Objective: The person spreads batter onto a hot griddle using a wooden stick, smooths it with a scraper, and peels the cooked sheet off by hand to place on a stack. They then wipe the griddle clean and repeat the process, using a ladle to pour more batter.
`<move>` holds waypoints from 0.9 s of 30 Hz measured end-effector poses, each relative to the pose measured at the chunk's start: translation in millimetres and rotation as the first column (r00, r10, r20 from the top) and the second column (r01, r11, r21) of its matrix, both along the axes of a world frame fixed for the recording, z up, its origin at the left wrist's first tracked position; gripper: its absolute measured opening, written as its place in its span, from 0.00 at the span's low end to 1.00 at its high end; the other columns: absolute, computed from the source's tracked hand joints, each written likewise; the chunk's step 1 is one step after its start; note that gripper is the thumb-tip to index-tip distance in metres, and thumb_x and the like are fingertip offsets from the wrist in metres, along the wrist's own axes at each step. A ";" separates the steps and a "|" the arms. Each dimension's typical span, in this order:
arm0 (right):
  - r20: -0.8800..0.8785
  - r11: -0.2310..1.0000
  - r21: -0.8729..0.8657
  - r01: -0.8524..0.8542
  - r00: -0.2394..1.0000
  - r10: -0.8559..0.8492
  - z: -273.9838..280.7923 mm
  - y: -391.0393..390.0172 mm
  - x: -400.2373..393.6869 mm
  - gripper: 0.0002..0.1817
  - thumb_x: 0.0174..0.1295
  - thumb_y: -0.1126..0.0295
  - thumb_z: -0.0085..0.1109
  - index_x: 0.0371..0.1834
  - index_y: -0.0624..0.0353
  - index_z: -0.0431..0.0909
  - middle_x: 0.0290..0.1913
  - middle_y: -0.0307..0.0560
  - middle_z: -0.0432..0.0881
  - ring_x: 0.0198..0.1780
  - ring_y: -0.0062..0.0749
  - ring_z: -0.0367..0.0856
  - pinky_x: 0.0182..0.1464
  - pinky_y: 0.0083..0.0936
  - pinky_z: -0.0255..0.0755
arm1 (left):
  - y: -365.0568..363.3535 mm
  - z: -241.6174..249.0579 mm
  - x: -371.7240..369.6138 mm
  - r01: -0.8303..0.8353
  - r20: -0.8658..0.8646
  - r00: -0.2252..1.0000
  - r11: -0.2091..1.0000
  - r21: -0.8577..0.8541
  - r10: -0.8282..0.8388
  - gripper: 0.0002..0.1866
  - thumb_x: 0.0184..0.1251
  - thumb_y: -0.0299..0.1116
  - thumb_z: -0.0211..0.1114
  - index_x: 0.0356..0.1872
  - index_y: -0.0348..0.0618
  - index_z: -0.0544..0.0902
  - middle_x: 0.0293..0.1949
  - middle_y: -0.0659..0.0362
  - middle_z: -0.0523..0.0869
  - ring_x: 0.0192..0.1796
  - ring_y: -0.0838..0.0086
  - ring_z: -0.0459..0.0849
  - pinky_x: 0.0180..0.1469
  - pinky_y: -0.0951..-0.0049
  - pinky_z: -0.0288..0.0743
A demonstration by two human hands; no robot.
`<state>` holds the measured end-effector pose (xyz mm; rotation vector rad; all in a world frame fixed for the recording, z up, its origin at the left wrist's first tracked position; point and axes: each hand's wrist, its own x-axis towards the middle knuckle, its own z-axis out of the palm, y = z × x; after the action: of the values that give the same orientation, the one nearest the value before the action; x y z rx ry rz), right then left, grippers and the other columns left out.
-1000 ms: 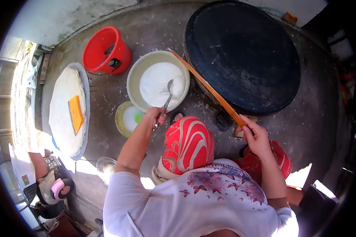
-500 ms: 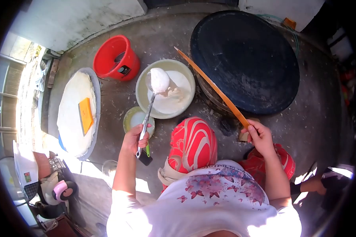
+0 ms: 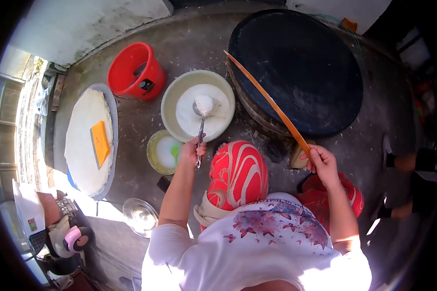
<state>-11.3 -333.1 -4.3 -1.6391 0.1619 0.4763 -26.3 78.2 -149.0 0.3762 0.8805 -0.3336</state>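
My left hand [image 3: 193, 150] is closed round the handle of a metal ladle [image 3: 201, 127]. The ladle's bowl, heaped with white batter, is over a pale basin [image 3: 169, 92] of white batter [image 3: 187, 104]. My right hand [image 3: 322, 164] pinches the lower end of a long, flat wooden stick [image 3: 272, 103]. The stick slants up and left across the near left side of a large round black griddle [image 3: 301, 72]. Close to my left hand sits a small yellowish bowl [image 3: 153, 155] of whitish liquid, with a green utensil [image 3: 175, 151] in it.
A red bucket [image 3: 138, 72] stands behind the basin on the left. Farther left, a round board bears a pale flat stack [image 3: 85, 140] with an orange scraper [image 3: 101, 143] on top. A clear lid [image 3: 140, 217] lies on the floor. Another person's legs [image 3: 405, 186] show at the right.
My left hand has moved right and up, and the ladle's bowl is now lower over the basin. My right hand keeps its hold on the stick, with little movement. The view has shifted slightly.
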 end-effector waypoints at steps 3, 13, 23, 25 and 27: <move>-0.043 0.998 -0.057 0.020 0.999 -0.023 6.3 -7.4 -5.6 0.13 0.64 0.70 0.50 0.49 0.62 0.74 0.32 0.40 0.81 0.23 0.13 0.70 0.22 0.09 0.61 | 7.5 -34.2 -7.9 -0.047 -0.191 0.981 0.990 -0.135 0.020 0.10 0.68 0.36 0.45 0.44 0.48 0.71 0.19 0.61 0.69 0.13 0.83 0.59 0.12 0.84 0.53; -0.152 0.999 0.014 -0.036 0.988 0.037 -4.6 -15.4 -2.2 0.15 0.57 0.77 0.57 0.48 0.63 0.72 0.28 0.37 0.78 0.26 0.15 0.72 0.30 0.12 0.65 | 15.2 107.6 -59.8 0.061 0.084 0.992 0.946 0.319 -0.092 0.14 0.69 0.36 0.44 0.53 0.49 0.69 0.18 0.59 0.71 0.12 0.82 0.59 0.12 0.84 0.52; 0.044 0.992 -0.099 -0.076 0.996 0.081 -15.8 -12.7 14.4 0.10 0.60 0.77 0.53 0.45 0.63 0.71 0.28 0.36 0.77 0.30 0.13 0.73 0.34 0.11 0.66 | -21.6 223.5 -7.4 -0.086 0.424 0.891 0.860 0.503 -0.159 0.23 0.68 0.39 0.45 0.63 0.45 0.61 0.21 0.58 0.74 0.13 0.81 0.65 0.14 0.84 0.58; 0.119 0.985 -0.149 -0.083 0.988 0.102 -12.8 -14.6 21.7 0.12 0.60 0.78 0.53 0.47 0.64 0.70 0.30 0.36 0.78 0.31 0.13 0.73 0.35 0.11 0.66 | -36.2 232.8 15.1 -0.093 0.449 0.878 0.858 0.504 -0.169 0.24 0.68 0.38 0.45 0.63 0.45 0.60 0.21 0.58 0.74 0.14 0.81 0.65 0.14 0.84 0.59; 0.284 0.984 -0.175 0.029 0.959 0.022 -6.9 -9.8 27.4 0.16 0.59 0.78 0.52 0.52 0.62 0.70 0.31 0.36 0.77 0.30 0.13 0.72 0.35 0.11 0.65 | -52.1 237.0 39.5 -0.097 0.460 0.872 0.864 0.494 -0.166 0.23 0.68 0.36 0.44 0.64 0.47 0.59 0.21 0.58 0.74 0.15 0.80 0.66 0.15 0.84 0.59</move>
<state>16.1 -343.0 -11.2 -1.8624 -0.0088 0.2225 13.2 26.1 88.0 0.9271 0.4407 -0.0206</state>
